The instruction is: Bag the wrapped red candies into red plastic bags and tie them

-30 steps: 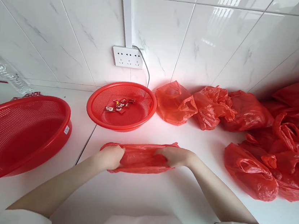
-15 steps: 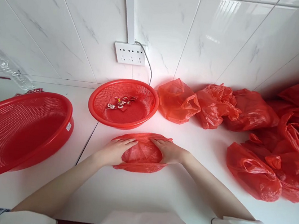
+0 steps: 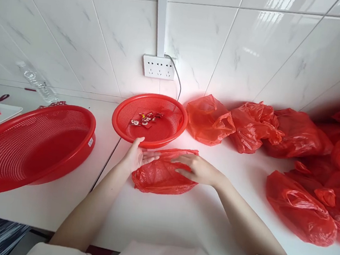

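An opened red plastic bag (image 3: 163, 180) lies on the white table in front of me, its mouth facing up. My left hand (image 3: 138, 156) is at the bag's left edge, palm turned inward and fingers apart, holding nothing. Over the bag's right side is my right hand (image 3: 194, 167), its fingers spread and nothing gripped. Just behind the bag stands a round red basket (image 3: 164, 134) with several small wrapped packets (image 3: 148, 118) in it.
A larger red basket (image 3: 58, 151) stands at the left, near a white tray (image 3: 4, 113) and a clear bottle (image 3: 39, 84). Filled red bags (image 3: 303, 206) line the right and back right. A socket panel (image 3: 158, 67) is on the wall.
Both hands have lifted off the bag's inner rim, and my left hand has turned its palm inward with the thumb up. The view has shifted left, showing more of the tray.
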Available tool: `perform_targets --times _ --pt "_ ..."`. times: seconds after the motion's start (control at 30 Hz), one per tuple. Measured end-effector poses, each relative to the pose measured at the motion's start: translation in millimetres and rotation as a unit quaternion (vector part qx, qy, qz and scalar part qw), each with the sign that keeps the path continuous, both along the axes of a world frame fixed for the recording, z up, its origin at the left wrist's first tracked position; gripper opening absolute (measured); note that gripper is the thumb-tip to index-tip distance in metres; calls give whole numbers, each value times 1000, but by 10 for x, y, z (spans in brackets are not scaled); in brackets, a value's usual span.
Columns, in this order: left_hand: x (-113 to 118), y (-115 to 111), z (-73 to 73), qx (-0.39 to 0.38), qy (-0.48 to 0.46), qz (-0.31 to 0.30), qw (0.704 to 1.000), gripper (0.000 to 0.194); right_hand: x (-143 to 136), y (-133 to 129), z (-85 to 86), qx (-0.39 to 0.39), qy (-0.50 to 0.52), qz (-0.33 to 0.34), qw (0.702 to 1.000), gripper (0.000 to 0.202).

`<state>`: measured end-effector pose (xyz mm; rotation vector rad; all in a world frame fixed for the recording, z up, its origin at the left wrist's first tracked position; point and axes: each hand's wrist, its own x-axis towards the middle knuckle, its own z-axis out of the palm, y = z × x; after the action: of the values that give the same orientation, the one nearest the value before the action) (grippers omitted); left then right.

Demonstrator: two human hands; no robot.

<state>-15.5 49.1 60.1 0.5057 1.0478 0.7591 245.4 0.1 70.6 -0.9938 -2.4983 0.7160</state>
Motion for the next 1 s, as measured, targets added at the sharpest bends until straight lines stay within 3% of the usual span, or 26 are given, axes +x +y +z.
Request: perform_targets --times 0.07,0.23,0.37,0.53,0.77,1.0 --pt "41 21 1 34 -53 32 997 30 -46 2 203 18 11 11 1000 31" --pt "172 12 -108 93 -49 132 986 12 -103 33 651 88 71 -21 993 28" --pt "196 -38 -303 113 -56 123 984 8 -70 93 751 104 116 -78 985 26" --pt "138 -75 -536 136 -67 109 982 9 13 258 588 88 58 -128 986 23" --pt "133 -59 -663 118 -81 67 987 27 54 539 229 79 -82 -208 972 21" --pt "122 -56 -741 120 -84 30 989 31 -98 650 -36 53 -115 -170 977 22"
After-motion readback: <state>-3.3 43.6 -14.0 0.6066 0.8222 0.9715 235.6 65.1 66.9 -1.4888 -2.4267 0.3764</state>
